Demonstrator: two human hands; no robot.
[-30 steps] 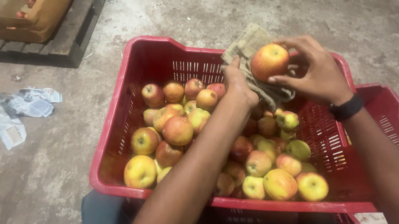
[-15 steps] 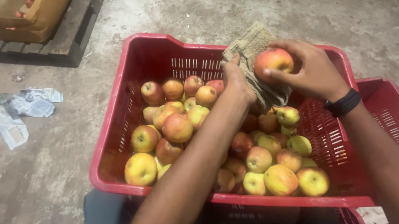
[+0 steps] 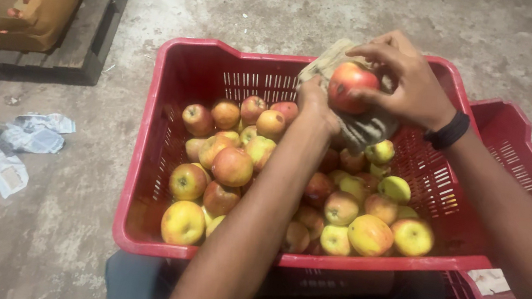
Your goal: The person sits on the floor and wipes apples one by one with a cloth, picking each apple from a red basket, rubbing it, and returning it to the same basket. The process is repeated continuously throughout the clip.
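Apple (image 3: 351,85), red with yellow blush, cloth-backed (image 3: 358,124)

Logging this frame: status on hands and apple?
Right hand grips red apple. Left hand holds cloth against it. Above red crate, nothing blocking.

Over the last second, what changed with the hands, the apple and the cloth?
Little changed. The right hand turned the red-yellow apple slightly against the grey-beige cloth, which the left hand kept bunched beneath it. Nothing was picked up or released. The red plastic crate of apples, the brown cardboard box on the wooden pallet and the crumpled wrappers stayed put.
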